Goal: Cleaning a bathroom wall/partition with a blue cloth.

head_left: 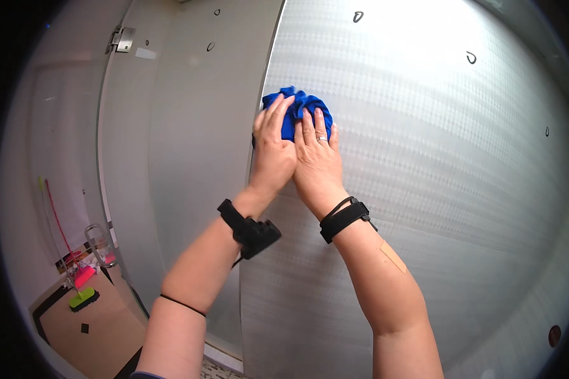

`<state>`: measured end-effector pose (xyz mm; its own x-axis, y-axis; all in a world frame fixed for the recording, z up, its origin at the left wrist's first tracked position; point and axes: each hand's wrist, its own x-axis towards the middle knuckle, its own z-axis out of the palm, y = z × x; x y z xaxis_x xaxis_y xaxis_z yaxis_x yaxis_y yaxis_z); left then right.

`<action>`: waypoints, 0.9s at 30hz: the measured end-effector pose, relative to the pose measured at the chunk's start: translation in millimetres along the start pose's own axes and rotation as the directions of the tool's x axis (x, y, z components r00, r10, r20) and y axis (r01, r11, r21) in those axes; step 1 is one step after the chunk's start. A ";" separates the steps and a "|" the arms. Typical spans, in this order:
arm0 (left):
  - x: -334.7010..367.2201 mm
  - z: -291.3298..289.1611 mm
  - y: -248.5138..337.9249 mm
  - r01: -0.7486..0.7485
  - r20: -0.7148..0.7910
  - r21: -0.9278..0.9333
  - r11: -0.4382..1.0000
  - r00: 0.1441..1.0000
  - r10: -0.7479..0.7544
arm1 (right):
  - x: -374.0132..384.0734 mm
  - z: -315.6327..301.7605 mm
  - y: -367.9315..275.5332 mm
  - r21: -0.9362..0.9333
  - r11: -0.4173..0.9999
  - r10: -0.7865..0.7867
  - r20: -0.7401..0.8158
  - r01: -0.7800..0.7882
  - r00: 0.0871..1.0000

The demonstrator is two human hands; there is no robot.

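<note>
Just above the middle of the frame: blue cloth (pixel 297 108), bunched up, pressed flat against a big shiny metal panel (pixel 436 177) with a tiny bumpy pattern. Sits right by the panel's left edge.

On the cloth, two hands side by side, touching each other. Left hand (pixel 273 151) spread flat, fingers nearly straight, fingertips on the left part of the cloth. Not wrapped around it, just pushing on it. Right hand (pixel 317 158) the same: open and flat, fingers pointing up, tips resting on the lower right part of the cloth. A thin ring (pixel 322 138) on one finger of the right hand.

Lower down, both forearms coming up from the bottom of the frame. A black strap with a small black box (pixel 250 230) on the left wrist. A black band (pixel 344 218) on the right wrist. A thin black hair tie (pixel 182 304) farther down the left arm. A tan bandage (pixel 392 257) on the right forearm.

Left of the shiny panel: a smooth grey door (pixel 189 158), with a metal hinge (pixel 122 39) at the upper left of the frame.

In the lower left corner, far off and small: tan floor (pixel 101 322), a green brush (pixel 83 298) with a long pink handle, and some pink things beside it, too small to tell apart.

Near the lower right rim: a small round brown spot (pixel 554 335) on the panel.
</note>
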<state>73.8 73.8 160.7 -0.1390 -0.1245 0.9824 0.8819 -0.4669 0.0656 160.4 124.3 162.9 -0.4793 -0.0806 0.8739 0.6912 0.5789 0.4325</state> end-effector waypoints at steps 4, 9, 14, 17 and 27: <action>4.5 7.5 -2.6 -0.099 0.067 0.126 0.987 0.994 0.091 | -2.4 0.6 5.1 0.090 0.996 -0.021 -0.017 0.022 1.000; 0.5 10.5 -10.9 -0.090 0.118 0.226 0.970 0.991 0.065 | -5.6 -3.6 13.0 0.198 0.979 -0.040 0.005 0.038 0.999; -2.5 8.2 -19.0 -0.144 0.103 0.255 0.956 0.987 0.122 | -9.8 -8.3 19.0 0.433 0.896 -0.068 -0.075 0.094 0.995; -5.7 9.2 -21.6 -0.151 0.139 0.323 0.934 0.984 0.111 | -16.9 -10.6 20.9 0.569 0.819 0.024 -0.161 0.073 0.987; -23.9 6.0 -23.3 -0.226 0.217 0.492 0.841 0.967 0.133 | -26.6 -9.7 14.0 0.260 0.965 0.104 -0.231 -0.042 0.968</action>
<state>59.2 92.9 136.8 0.0803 0.0073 0.9967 0.9945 0.0661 -0.0806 188.1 126.7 147.8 -0.2674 -0.2050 0.9415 0.5464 0.7726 0.3234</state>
